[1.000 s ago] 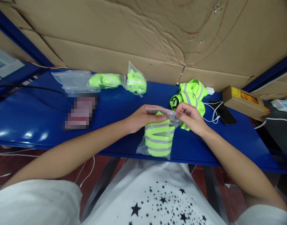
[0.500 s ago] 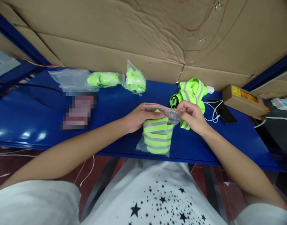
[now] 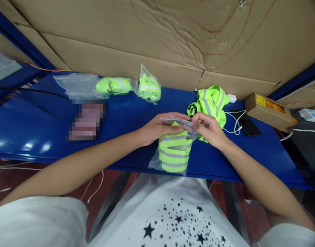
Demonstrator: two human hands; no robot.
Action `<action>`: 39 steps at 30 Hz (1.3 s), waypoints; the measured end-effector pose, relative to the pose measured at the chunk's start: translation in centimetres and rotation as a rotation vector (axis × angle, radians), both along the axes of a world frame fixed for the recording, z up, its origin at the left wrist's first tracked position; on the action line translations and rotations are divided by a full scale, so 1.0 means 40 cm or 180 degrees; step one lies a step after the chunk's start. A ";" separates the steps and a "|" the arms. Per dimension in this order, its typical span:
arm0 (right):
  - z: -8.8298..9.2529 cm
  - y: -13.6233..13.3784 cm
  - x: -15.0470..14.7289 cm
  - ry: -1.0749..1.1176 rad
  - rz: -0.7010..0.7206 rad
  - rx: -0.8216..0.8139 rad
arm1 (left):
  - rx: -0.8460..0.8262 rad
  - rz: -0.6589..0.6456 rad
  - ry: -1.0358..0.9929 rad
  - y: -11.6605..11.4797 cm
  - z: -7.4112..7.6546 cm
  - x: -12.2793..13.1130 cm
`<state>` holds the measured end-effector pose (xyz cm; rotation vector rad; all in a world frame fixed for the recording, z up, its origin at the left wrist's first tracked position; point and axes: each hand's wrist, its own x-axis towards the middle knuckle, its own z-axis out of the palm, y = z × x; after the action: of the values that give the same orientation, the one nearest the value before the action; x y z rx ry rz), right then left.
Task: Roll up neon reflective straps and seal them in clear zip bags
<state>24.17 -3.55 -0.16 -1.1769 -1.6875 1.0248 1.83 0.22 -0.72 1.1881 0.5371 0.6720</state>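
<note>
A clear zip-lock bag (image 3: 155,162) hangs between my hands over the front edge of the blue table. Inside it lies a folded neon-yellow reflective strap (image 3: 174,154) with grey stripes. My left hand (image 3: 157,129) grips the bag's top on the left, thumb in front and fingers behind. At the right end of the red-lined zip edge, my right hand (image 3: 207,128) pinches the plastic between thumb and fingers. Just behind that hand sits a loose heap of the same neon reflective straps (image 3: 211,103), partly covered by it.
Toward the back are two bagged neon bundles, a long one (image 3: 116,85) and a rounder one (image 3: 149,88), beside flat clear bags (image 3: 76,85). A blurred-out phone (image 3: 86,121) lies left. On the right are a dark phone (image 3: 247,123), a white cable (image 3: 236,125) and a cardboard box (image 3: 265,109).
The left fingers have come up behind the bag's top edge, and the bag has shifted slightly down and right. Both hands keep hold of it.
</note>
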 end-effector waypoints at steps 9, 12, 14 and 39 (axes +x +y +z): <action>-0.015 -0.002 -0.001 0.0031 0.0221 -0.0216 | -0.0050 -0.0050 0.0044 -0.005 -0.002 0.006; -0.020 -0.003 -0.001 0.0002 0.0246 -0.0166 | -0.0035 -0.0059 0.0082 -0.005 -0.005 0.006; -0.021 -0.003 -0.003 -0.0023 0.0277 -0.0154 | 0.0002 -0.0082 0.0128 -0.005 -0.007 0.006; -0.016 -0.023 -0.038 -0.0031 0.0629 -0.0172 | 0.0092 -0.0540 0.0212 -0.017 -0.023 0.020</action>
<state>22.66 -4.47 -0.80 -1.0659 -1.8213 1.1933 2.65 -0.47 -1.63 1.2711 0.4774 0.4980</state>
